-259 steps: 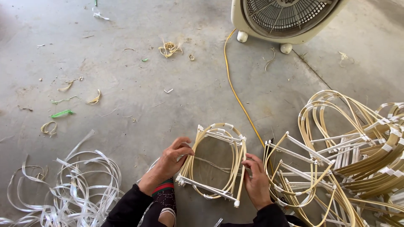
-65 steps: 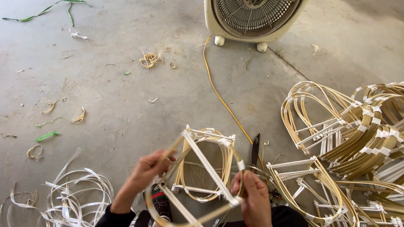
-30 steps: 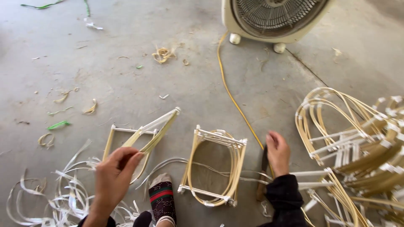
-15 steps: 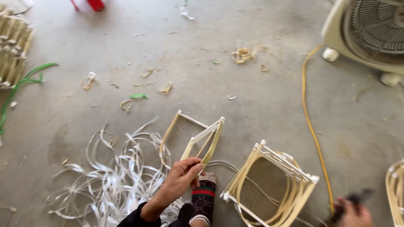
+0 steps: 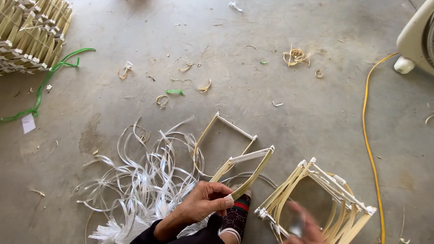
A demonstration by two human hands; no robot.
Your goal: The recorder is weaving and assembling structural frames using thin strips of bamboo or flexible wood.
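Fingers (image 5: 221,199) of the left hand (image 5: 199,208) curl shut around the near corner of a bent cane frame (image 5: 235,156), pinching it by a white binding at the joint. That frame tilts up from the grip, its far bar resting on the concrete floor (image 5: 316,117), just above a striped sock (image 5: 237,216) on a foot beside the hand.

Low at the frame's right, the right hand (image 5: 305,228) is a blur over a stack of similar cane frames (image 5: 325,199); I cannot tell whether its fingers are open or closed, nor whether they touch the stack.

Left of the gripping hand lies a tangle of white plastic strips (image 5: 144,180), touching the held frame's left edge. A yellow cord (image 5: 368,135) runs down the right side toward a white fan base (image 5: 413,36). Bundled cane pieces (image 5: 31,34) sit at the top left corner with a green strap (image 5: 49,79) trailing from them, and cane shavings (image 5: 296,56) are scattered across the floor.
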